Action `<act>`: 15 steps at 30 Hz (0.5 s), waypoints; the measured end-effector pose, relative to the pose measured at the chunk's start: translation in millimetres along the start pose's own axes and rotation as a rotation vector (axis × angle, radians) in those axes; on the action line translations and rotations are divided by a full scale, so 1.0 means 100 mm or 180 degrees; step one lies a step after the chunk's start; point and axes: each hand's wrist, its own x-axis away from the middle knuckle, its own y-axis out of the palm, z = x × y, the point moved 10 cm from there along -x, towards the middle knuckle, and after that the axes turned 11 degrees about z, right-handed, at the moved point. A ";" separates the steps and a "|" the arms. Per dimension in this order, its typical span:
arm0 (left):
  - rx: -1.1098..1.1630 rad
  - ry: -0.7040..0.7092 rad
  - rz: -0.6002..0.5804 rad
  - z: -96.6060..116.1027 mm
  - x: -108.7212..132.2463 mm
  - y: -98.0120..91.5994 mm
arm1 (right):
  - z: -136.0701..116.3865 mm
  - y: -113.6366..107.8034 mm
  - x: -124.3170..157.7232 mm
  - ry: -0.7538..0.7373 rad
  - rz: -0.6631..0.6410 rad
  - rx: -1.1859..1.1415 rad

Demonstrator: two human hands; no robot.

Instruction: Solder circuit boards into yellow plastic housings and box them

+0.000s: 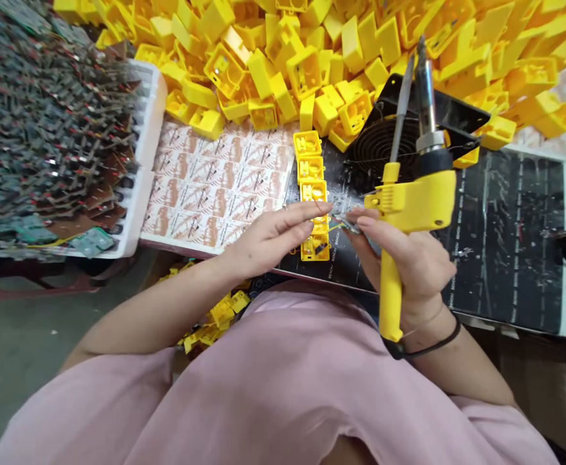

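My right hand (416, 261) is closed around a yellow soldering gun (409, 197), whose metal tip and solder feed tube point away from me. Its thumb and fingertips also pinch a small circuit board (348, 224) with thin wires. Facing it, my left hand (268, 236) reaches in with fingers nearly straight and the thumb close to them; its fingertips are by the wires, and what they pinch is too small to make out. Beneath both hands runs a column of open yellow housings (311, 169), partly covered by my left fingers. A dark round part lies in the nearest housing.
A big heap of yellow housings (273, 64) fills the back. Left stands a white foam tray (142, 142) packed with circuit boards (55, 129). A black stand with a coil (384, 145) sits behind the gun. More yellow parts (220, 313) lie below the table edge.
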 end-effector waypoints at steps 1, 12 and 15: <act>-0.0140 0.0182 0.0112 0.07 0.02 -0.02 | -0.02 0.02 0.02 -0.0086 -0.0016 0.0065; 0.0879 -0.0909 0.0220 -0.23 -0.12 -0.09 | -0.08 -0.01 0.00 0.0124 -0.0096 -0.0228; -0.0740 -0.0550 -0.0182 -0.18 -0.17 -0.32 | 0.28 -0.25 0.15 0.0924 -0.0449 -0.0608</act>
